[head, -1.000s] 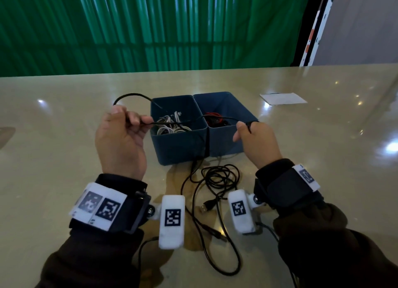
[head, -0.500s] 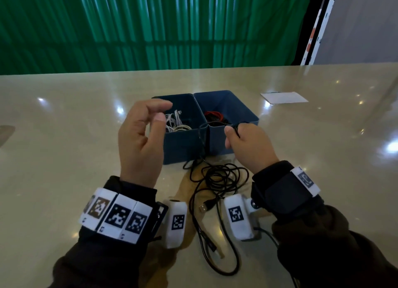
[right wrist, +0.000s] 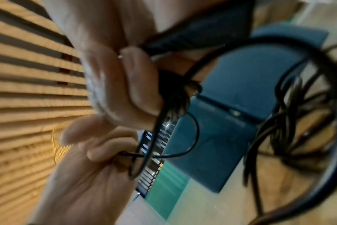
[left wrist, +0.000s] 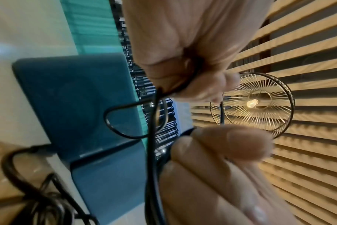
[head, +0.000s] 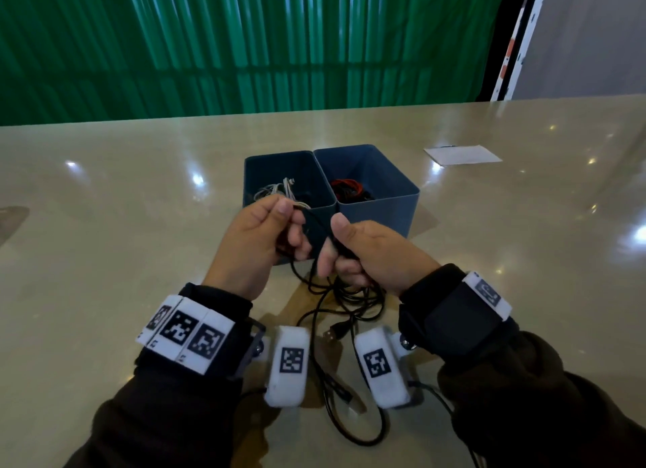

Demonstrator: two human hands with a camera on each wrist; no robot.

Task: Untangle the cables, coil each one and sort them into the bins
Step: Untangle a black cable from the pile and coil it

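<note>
Hands held close together just near of two blue bins; left hand (head: 257, 243) has fingers curled round a black cable (head: 316, 222), thumb and forefinger pinching it; right hand (head: 370, 254) likewise clamped on the same cable, thumb up, fingers folded over it; short taut span runs between the two hands; a small loop of cable shows in the left wrist view (left wrist: 135, 120); rest of cable hangs to a loose tangle (head: 349, 299) on the table (head: 105, 257), USB plug (head: 334, 333) lying near the wrists; left bin (head: 279, 166) holds pale cables (head: 276, 191); right bin (head: 384, 173), touching it, holds red and black cables (head: 347, 189); white paper (head: 461, 154) lies far right.
</note>
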